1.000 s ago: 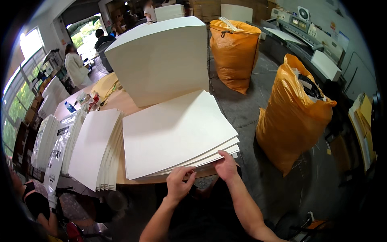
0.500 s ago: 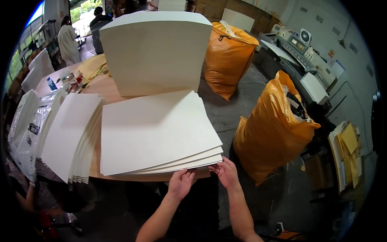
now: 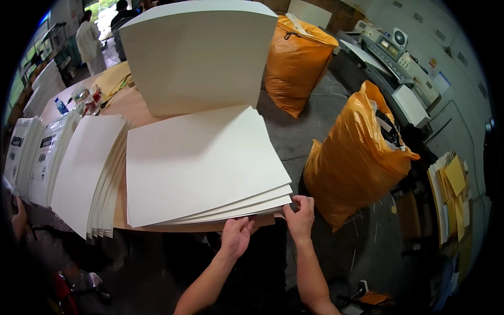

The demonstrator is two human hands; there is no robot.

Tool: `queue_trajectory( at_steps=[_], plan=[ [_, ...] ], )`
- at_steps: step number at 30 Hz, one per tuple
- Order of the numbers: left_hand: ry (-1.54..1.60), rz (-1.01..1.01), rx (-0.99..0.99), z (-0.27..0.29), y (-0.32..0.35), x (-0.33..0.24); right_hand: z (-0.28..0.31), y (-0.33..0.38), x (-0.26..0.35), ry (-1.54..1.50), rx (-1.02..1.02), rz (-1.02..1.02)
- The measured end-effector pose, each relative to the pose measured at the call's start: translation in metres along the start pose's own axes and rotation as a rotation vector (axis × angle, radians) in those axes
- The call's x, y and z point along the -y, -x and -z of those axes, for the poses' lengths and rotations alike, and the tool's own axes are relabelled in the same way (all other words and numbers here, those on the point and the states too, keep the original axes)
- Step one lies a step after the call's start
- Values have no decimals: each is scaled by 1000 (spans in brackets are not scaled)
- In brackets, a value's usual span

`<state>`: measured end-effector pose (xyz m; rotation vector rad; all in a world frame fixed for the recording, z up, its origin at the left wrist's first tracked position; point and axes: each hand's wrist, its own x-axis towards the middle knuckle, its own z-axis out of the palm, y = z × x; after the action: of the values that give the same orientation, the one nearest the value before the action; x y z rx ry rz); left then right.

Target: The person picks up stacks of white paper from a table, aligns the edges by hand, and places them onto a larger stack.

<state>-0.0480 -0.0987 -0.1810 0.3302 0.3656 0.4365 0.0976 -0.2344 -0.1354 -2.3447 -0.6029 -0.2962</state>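
In front of me a fanned stack of large white boards (image 3: 205, 163) lies on the wooden table, its layers spread at the near right corner. My left hand (image 3: 236, 237), palm turned up, has its curled fingertips at the stack's near edge, partly hidden under it. At the near right corner, my right hand (image 3: 300, 216) pinches the board edges between thumb and fingers. Behind this pile rises a tall block of white boards (image 3: 197, 63). To the left lies another fanned stack of white boards (image 3: 86, 170).
Plastic-wrapped packs (image 3: 50, 160) sit at the table's left end, a co-worker's hand (image 3: 20, 216) beside them. Two orange sacks, one nearer (image 3: 349, 157) and one farther (image 3: 299, 63), stand on the floor at right. A grey machine (image 3: 391, 58) is beyond them.
My right hand has moved slightly up and outward around the board corner, fingers more bent. The co-worker's hand has risen to the wrapped packs, which sit differently. The whole view has shifted slightly.
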Motion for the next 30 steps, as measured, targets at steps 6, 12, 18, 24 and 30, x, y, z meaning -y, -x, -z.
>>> queue_trajectory(
  at_steps=[6, 12, 18, 24, 30],
  plan=[
    [-18, 22, 47, 11, -2, 5, 14, -21, -16, -1082, 502, -664],
    [-113, -65, -25, -11, 2, 4, -15, 0, -14, -1064, 287, -607],
    [-92, -60, -37, -6, 1, 3, -24, 5, -22, -1129, 262, -507],
    [-39, -28, -45, -8, 0, -2, -21, 5, -23, -1138, 301, -503],
    [-37, -45, -119, -13, -3, 2, -22, 5, -26, -1144, 292, -533]
  ],
)
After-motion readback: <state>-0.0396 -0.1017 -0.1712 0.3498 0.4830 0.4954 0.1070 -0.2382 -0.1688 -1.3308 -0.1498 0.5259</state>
